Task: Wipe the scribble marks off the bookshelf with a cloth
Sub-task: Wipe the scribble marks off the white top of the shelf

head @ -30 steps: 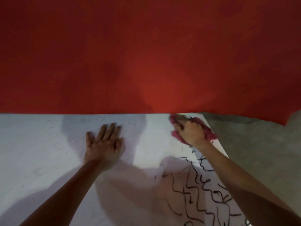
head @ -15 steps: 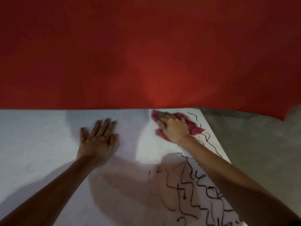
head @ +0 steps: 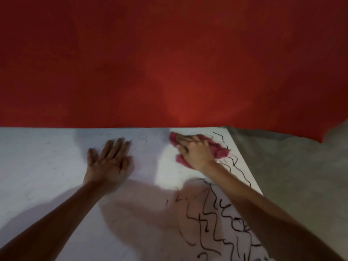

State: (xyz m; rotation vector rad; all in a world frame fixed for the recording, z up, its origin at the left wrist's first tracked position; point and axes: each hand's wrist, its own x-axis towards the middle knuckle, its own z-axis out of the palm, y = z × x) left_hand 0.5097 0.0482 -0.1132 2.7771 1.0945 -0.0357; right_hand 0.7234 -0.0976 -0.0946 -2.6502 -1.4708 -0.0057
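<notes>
The fingers [head: 183, 140] of the right hand [head: 195, 153] are laid over the bunched red cloth [head: 220, 149], only slightly bent, and it is pressed flat against the white bookshelf [head: 47, 166] rather than wrapped or pinched. Cloth is seen past the fingertips on the left, under the heel of the hand, and out to the right.

Compared with a second ago, the cloth has been swept leftward from the far right corner of the panel, with most of that travel made in the first half second. By this sweep a few thin wavy scribble marks [head: 212, 219] along the far right edge have been uncovered. They are not erased, so that corner is judged to need another pass.

The left hand [head: 109, 161] stays spread flat on the panel with straight fingers, nothing held, well to the left of the cloth. The panel is probably being steadied by it.

Between the two hands only faint smudges can be made out. The densest black lines lie nearer, under and beside the right forearm, and are untouched, so most of the wiping is judged to be still ahead.

Beyond the panel a red wall [head: 169, 63] is seen, and a grey floor [head: 293, 176] on the right.
</notes>
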